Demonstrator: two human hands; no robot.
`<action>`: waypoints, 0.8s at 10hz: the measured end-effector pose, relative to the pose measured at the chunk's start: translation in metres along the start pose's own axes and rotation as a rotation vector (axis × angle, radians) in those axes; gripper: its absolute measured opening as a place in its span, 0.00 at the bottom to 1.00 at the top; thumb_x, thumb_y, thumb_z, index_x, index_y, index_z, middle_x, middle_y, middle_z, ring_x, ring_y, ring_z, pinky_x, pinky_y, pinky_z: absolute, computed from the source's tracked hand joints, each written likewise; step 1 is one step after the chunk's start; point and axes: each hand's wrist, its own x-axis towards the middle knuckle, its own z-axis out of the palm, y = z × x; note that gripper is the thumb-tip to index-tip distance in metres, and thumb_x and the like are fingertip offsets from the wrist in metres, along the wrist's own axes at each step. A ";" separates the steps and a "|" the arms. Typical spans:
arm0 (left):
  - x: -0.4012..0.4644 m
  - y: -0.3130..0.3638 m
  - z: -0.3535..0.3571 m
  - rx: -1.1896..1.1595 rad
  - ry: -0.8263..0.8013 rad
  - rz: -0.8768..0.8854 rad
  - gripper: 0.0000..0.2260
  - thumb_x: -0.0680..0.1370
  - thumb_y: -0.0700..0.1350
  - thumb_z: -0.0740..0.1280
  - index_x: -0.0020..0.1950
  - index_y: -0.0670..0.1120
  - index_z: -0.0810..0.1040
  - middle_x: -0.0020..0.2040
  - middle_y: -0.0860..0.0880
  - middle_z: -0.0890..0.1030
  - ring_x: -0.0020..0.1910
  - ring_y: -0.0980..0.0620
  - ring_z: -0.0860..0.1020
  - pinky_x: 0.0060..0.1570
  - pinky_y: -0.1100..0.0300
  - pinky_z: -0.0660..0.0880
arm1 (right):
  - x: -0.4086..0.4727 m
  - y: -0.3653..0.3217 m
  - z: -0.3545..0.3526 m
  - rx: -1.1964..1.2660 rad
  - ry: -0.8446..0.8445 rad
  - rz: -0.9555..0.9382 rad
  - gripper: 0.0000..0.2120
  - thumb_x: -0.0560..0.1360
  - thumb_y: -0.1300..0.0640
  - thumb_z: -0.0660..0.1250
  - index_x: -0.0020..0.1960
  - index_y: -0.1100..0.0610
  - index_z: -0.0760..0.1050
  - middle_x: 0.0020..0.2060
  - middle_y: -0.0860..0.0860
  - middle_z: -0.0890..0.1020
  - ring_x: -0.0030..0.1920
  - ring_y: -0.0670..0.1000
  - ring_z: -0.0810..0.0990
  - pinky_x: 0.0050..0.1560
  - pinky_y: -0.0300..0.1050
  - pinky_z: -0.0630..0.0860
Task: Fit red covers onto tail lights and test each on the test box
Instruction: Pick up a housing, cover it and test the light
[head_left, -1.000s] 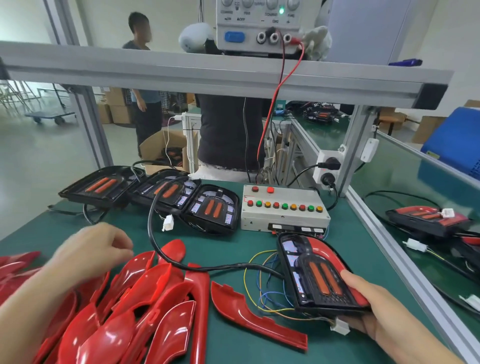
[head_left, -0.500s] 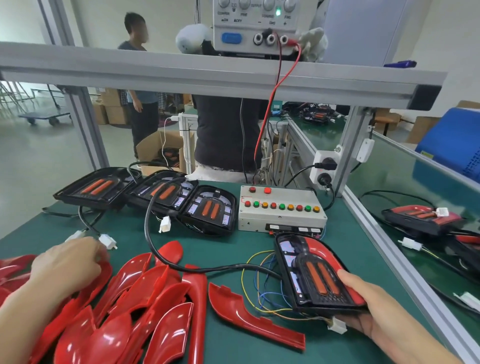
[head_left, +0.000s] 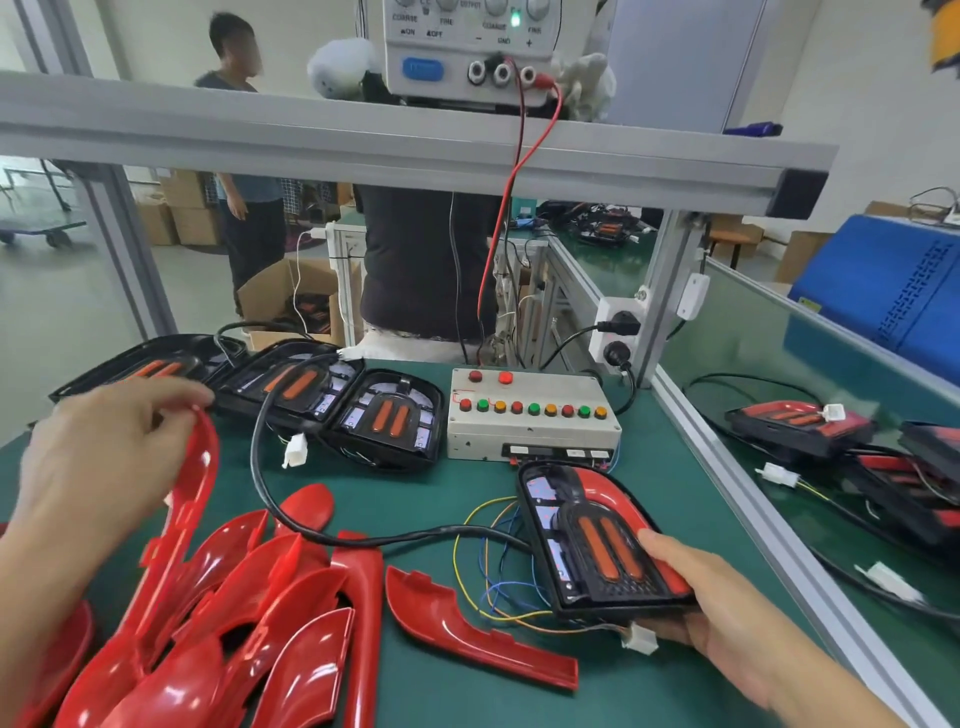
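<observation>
My left hand (head_left: 98, 467) holds a long curved red cover (head_left: 182, 514) lifted above the pile of red covers (head_left: 234, 623) at the front left of the green mat. My right hand (head_left: 711, 597) grips the near right edge of a black tail light (head_left: 592, 545) that carries a red cover along its right side and lies in front of the grey test box (head_left: 530, 421). Coloured wires (head_left: 493, 566) and a black cable (head_left: 332, 530) run from this light. One separate red cover (head_left: 467, 629) lies between the pile and the light.
Three black tail lights (head_left: 384, 421) without covers lie in a row left of the test box. A power supply (head_left: 467, 47) sits on the aluminium shelf above. More tail lights (head_left: 800, 426) lie beyond the right rail. Two people stand behind the bench.
My left hand has picked a long red cover out of the pile and raised it up and to the right. My right hand keeps holding the tail light in the same place.
</observation>
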 end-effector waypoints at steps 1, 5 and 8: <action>-0.011 0.079 -0.026 -0.411 0.100 0.062 0.13 0.71 0.55 0.60 0.51 0.64 0.79 0.45 0.57 0.82 0.42 0.52 0.80 0.45 0.49 0.79 | -0.001 -0.004 0.001 -0.074 0.029 0.013 0.16 0.80 0.50 0.62 0.50 0.57 0.85 0.46 0.57 0.86 0.43 0.52 0.86 0.37 0.41 0.81; -0.045 0.236 0.031 -1.645 -0.628 -0.442 0.11 0.77 0.32 0.59 0.48 0.45 0.77 0.25 0.49 0.79 0.23 0.53 0.77 0.28 0.63 0.76 | -0.005 -0.016 0.010 -0.739 0.417 -0.319 0.26 0.79 0.40 0.58 0.73 0.51 0.67 0.68 0.46 0.73 0.68 0.47 0.70 0.66 0.43 0.65; -0.055 0.259 0.064 -1.852 -0.869 -0.574 0.13 0.68 0.39 0.69 0.52 0.44 0.79 0.37 0.45 0.81 0.29 0.50 0.79 0.30 0.58 0.79 | -0.047 -0.030 0.054 -0.906 0.201 -0.845 0.25 0.71 0.30 0.56 0.66 0.35 0.63 0.35 0.41 0.76 0.37 0.42 0.74 0.39 0.33 0.68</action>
